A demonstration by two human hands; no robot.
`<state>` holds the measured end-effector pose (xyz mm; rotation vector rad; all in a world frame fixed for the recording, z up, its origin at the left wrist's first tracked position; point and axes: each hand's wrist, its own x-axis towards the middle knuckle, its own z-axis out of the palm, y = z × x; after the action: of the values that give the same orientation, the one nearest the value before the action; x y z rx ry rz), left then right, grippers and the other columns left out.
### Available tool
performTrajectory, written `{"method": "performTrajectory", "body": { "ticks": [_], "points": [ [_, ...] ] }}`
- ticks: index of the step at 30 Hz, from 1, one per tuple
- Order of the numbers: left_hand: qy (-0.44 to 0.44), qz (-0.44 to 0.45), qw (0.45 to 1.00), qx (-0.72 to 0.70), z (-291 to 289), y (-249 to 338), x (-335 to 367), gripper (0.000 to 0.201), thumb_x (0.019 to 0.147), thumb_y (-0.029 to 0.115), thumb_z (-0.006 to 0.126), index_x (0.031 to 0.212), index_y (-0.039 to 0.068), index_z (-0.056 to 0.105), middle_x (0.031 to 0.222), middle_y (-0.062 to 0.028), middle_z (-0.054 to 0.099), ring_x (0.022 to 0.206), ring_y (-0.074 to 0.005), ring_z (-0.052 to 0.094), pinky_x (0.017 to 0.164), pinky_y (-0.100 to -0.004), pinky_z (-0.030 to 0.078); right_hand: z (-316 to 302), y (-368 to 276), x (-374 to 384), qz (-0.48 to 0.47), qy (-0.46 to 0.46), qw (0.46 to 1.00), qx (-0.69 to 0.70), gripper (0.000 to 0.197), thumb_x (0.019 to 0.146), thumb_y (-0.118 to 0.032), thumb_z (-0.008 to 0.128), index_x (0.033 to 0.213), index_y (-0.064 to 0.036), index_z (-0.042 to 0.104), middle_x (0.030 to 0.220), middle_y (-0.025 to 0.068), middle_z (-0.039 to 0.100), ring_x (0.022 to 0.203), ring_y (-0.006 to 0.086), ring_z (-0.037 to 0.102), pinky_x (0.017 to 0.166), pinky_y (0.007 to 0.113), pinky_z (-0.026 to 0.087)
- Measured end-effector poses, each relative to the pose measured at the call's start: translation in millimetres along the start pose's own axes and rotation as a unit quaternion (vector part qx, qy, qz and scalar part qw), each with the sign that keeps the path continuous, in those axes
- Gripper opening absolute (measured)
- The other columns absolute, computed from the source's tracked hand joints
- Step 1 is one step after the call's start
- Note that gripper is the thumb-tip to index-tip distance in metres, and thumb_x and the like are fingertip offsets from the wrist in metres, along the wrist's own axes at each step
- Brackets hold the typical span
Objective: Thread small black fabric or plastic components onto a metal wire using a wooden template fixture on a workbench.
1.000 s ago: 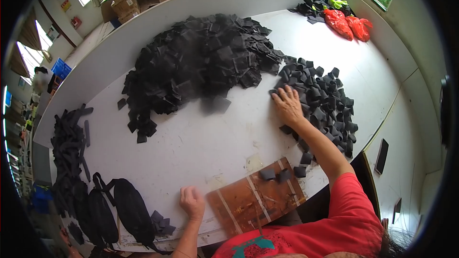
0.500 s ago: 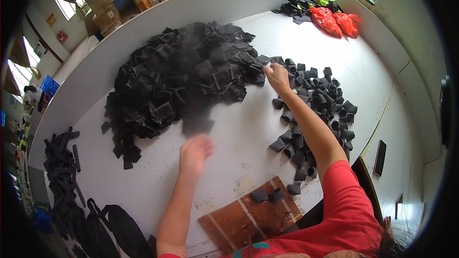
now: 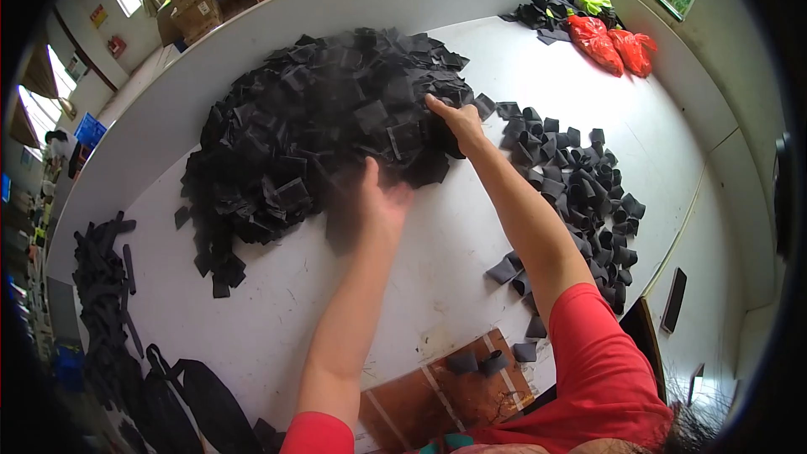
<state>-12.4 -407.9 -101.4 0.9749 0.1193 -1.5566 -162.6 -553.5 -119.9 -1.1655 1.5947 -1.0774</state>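
Note:
A large heap of flat black fabric pieces covers the far middle of the white table. My left hand is at the near edge of this heap, thumb raised and fingers spread; it is slightly blurred and shows nothing in its grasp. At the heap's right edge, my right hand lies against the black pieces with its thumb stretched out. Its other fingers are partly hidden, and no piece is plainly gripped. Just right of it spreads a group of black fabric loops, curled into short tubes.
A brown board with pale strips lies at the near edge, a few loops on it. Black strips pile up at left, beside black straps. Red plastic bags sit far right, near a dark phone-like slab. A raised wall borders the table.
My left hand has moved forward and right to the heap's near edge. My right hand has shifted left from the loops onto the heap's right side. The view has shifted slightly.

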Motion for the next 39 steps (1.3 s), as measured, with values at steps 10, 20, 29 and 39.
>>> {"method": "performTrajectory", "body": {
  "ticks": [10,20,29,39],
  "points": [
    [0.043,0.007,0.998,-0.055,13,-2,25,0.076,0.060,0.047,0.074,0.117,0.012,0.039,0.113,-0.0104,0.039,0.098,-0.0230,0.039,0.083,-0.0372,0.035,33,13,1,-0.021,0.018,0.998,-0.053,0.044,0.063,-0.024,0.078,0.078,0.0124,0.058,0.074,0.0132,0.061,0.057,0.0178,0.059,0.050,0.026,0.048],
    [0.072,0.031,0.996,-0.046,12,-4,35,0.041,0.073,0.031,0.068,0.107,0.016,0.051,0.112,-0.0037,0.046,0.100,-0.0225,0.043,0.082,-0.0358,0.035,30,-11,-34,0.079,-0.032,0.996,0.035,0.036,0.064,-0.018,0.076,0.084,0.0063,0.058,0.078,0.0108,0.061,0.061,0.0189,0.059,0.050,0.032,0.047],
    [-0.008,0.085,0.989,-0.117,11,-15,26,0.032,0.077,0.015,0.062,0.107,0.012,0.053,0.111,-0.0040,0.050,0.100,-0.0210,0.045,0.085,-0.0378,0.037,37,-12,-54,0.052,0.025,0.997,0.051,0.022,0.065,-0.007,0.070,0.076,0.0087,0.060,0.072,0.0121,0.061,0.060,0.0204,0.059,0.052,0.032,0.047],
    [-0.059,0.067,0.984,-0.151,7,-10,7,0.027,0.076,0.008,0.059,0.103,0.003,0.054,0.103,-0.0076,0.055,0.095,-0.0205,0.051,0.086,-0.0358,0.043,26,-34,-95,0.079,0.056,0.970,0.224,0.019,0.063,-0.002,0.069,0.074,0.0098,0.059,0.071,0.0126,0.060,0.059,0.0210,0.059,0.052,0.032,0.047]
  ]
}}
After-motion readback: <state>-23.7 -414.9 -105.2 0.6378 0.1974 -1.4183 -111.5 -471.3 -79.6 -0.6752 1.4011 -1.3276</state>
